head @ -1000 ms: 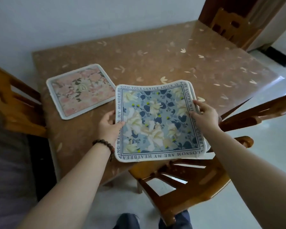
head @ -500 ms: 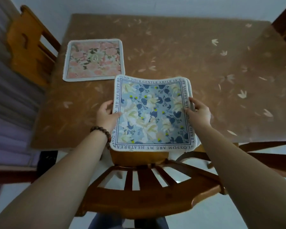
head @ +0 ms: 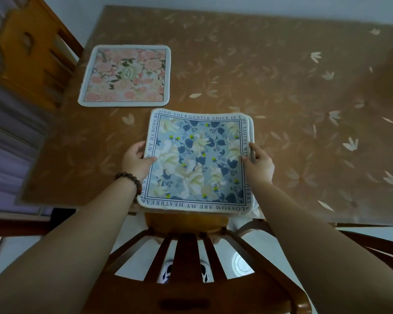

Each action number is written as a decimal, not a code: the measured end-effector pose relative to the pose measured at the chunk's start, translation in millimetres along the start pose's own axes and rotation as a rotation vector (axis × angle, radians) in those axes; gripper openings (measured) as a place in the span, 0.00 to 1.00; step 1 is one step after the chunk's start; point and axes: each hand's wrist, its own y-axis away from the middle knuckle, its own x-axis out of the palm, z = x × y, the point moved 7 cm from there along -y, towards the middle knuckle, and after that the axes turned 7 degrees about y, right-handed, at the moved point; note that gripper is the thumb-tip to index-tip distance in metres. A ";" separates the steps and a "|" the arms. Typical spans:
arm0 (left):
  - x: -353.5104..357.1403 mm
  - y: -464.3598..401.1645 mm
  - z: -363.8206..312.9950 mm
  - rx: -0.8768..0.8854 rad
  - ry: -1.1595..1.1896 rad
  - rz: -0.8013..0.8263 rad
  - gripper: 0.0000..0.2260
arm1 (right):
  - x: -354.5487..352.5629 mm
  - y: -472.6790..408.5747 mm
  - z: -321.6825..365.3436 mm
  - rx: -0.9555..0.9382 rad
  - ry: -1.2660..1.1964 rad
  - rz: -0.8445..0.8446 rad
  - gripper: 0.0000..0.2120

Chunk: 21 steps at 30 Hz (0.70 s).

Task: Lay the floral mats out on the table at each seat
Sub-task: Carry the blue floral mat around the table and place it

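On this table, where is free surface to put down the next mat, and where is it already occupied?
The table is bare right of the blue mat stack held by the left hand and right hand, out to the right edge. The far strip right of the pink mat is also free. The near-left part, with both mats, is crowded.

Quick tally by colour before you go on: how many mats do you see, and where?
Pink floral mat, flat on the table: 1
Blue floral mat, top of the stack held by left hand and right hand: 1
Mats beneath it, colour hidden: at least 1
Total: at least 3
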 end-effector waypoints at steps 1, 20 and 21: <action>1.3 -2.3 3.3 -0.006 0.000 -0.004 0.24 | 0.9 -2.5 -2.7 0.001 0.000 0.002 0.22; 0.0 8.0 11.1 0.028 -0.104 -0.041 0.18 | 3.8 -1.0 -0.6 -0.001 0.397 0.120 0.28; -0.8 8.0 11.4 0.022 -0.097 -0.038 0.18 | 4.1 -1.9 0.3 0.003 0.378 0.131 0.28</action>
